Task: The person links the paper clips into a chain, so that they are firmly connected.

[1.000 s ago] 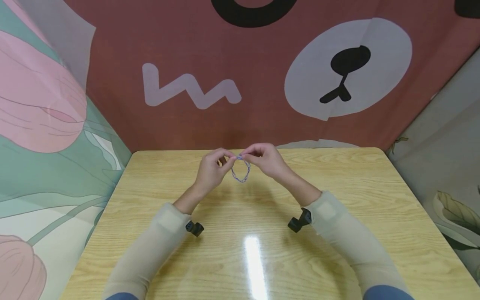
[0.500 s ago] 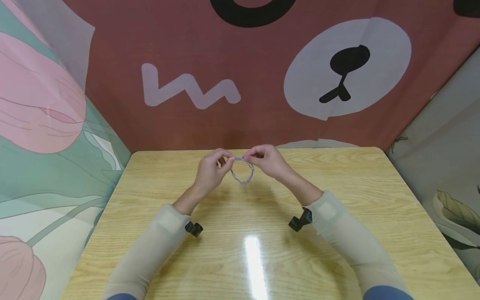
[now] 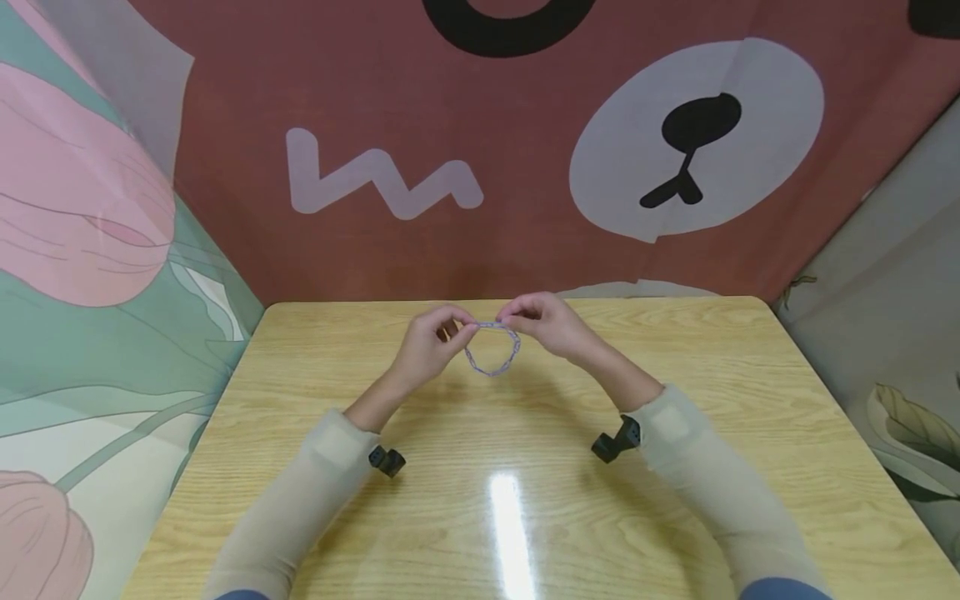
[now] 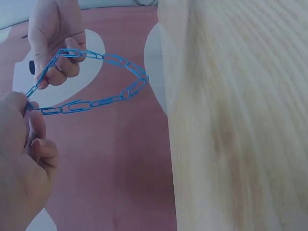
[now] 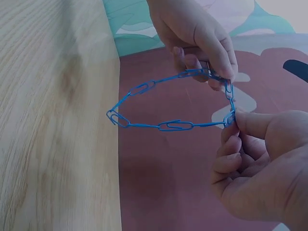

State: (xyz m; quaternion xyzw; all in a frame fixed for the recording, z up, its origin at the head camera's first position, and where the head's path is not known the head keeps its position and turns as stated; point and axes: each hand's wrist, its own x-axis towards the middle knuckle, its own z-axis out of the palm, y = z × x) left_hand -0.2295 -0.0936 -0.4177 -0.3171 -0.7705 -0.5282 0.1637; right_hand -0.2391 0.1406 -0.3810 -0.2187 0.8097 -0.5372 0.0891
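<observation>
A closed loop of linked blue paper clips, a paper clip chain (image 3: 491,374), hangs between my two hands above the far part of the table. My left hand (image 3: 429,346) pinches the loop's upper left between thumb and forefinger. On the opposite side, my right hand (image 3: 551,327) pinches its upper right, and a short stretch of clips runs straight between the fingertips. In the left wrist view the chain (image 4: 77,106) droops in a long loop away from the hands. The right wrist view shows the separate clips of the chain (image 5: 175,125) hooked end to end.
Below the hands lies a light wood-grain table (image 3: 450,517) with a bright light reflection near its front. A reddish cloth (image 3: 510,250) with a printed bear muzzle hangs behind the far edge. Floral cloths stand at both sides. Small black cameras (image 3: 387,461) sit on both wrists.
My right hand has moved right, away from the left, so the gap between the fingertips is wider. The loop has spread from narrow to rounder. Both hands keep their pinch.
</observation>
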